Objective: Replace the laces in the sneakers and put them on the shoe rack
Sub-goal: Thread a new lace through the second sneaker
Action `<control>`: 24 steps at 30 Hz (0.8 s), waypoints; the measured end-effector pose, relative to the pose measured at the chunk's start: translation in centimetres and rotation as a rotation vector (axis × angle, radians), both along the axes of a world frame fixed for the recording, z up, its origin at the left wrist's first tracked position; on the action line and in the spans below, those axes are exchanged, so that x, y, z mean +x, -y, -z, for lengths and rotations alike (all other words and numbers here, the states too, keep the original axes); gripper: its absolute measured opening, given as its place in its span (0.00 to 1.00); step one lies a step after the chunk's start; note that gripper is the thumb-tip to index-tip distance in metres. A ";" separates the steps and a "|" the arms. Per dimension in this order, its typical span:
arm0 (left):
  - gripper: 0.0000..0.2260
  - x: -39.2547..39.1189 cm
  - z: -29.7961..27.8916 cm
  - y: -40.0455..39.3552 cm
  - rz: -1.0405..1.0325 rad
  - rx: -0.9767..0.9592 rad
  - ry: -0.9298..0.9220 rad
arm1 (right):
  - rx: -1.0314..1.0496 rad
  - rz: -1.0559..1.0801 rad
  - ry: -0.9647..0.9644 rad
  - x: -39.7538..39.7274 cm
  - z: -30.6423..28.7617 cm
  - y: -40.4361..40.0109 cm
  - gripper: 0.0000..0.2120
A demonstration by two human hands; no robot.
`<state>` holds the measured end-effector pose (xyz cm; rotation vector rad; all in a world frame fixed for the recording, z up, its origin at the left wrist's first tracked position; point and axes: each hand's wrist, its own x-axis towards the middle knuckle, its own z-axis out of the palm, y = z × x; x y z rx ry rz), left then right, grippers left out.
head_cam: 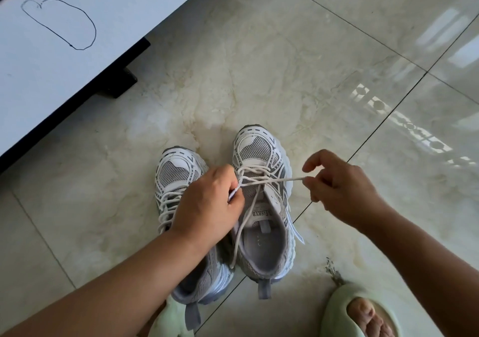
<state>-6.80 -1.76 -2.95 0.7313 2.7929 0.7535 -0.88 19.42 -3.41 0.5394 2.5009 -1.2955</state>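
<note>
I'm on the right-hand sneaker, sitting on the floor just below centre of my view, toe pointing to twelve o'clock, its mate, the left-hand sneaker, touching it at nine o'clock. The lace is a pale, round cord, crossing the upper eyelets in a loose tangle, one tail trailing down over the open collar toward six o'clock. My right hand pinches one lace end between thumb and finger, out at three o'clock of the tongue, and the cord runs taut across the shoe. My left hand is curled over the other side, its grip closed on a white bit of lace at the eyelets.

I'd call this the lacing step on the second shoe, near the top rows: the left-hand sneaker looks fully laced already, criss-crossed neat. Next move, I reckon, wants the slack drawn even on both tails, then a knot, before both go to the rack, which I can't see from here.

Textures: grey mesh toe panels, smooth white overlays with dashed stitching, chunky ridged white soles, grey pull tabs at the heels. The floor is glossy cream marble tile with dark grout lines and window glare at two o'clock. White cabinet at ten o'clock, a pen loop scribbled on it. Pale green slipper at five o'clock, soft and matte.
</note>
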 end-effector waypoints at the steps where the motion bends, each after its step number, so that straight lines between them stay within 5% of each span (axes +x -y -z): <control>1: 0.11 0.0 0.0 0.1 0.001 -0.003 -0.002 | -0.209 0.056 -0.006 0.0 -0.8 -0.4 0.09; 4: 0.11 -0.1 -0.1 0.1 0.002 -0.018 -0.007 | -0.643 0.091 -0.084 -0.1 -2.4 -1.7 0.13; 7: 0.11 0.0 -0.4 -0.2 0.011 -0.050 -0.033 | -0.759 0.019 -0.107 -0.2 -2.9 -2.3 0.13; 13: 0.10 0.0 -0.8 -0.4 0.055 -0.035 -0.030 | -0.649 -0.022 -0.188 -0.1 -2.7 -1.0 0.06; 18: 0.14 0.2 -0.3 -0.1 0.123 0.089 -0.086 | -0.252 -0.053 -0.216 -0.7 -2.6 -0.4 0.08; 24: 0.16 1.4 -1.4 -2.1 0.112 0.388 0.156 | -0.212 -0.069 -0.318 -1.5 -2.7 0.0 0.04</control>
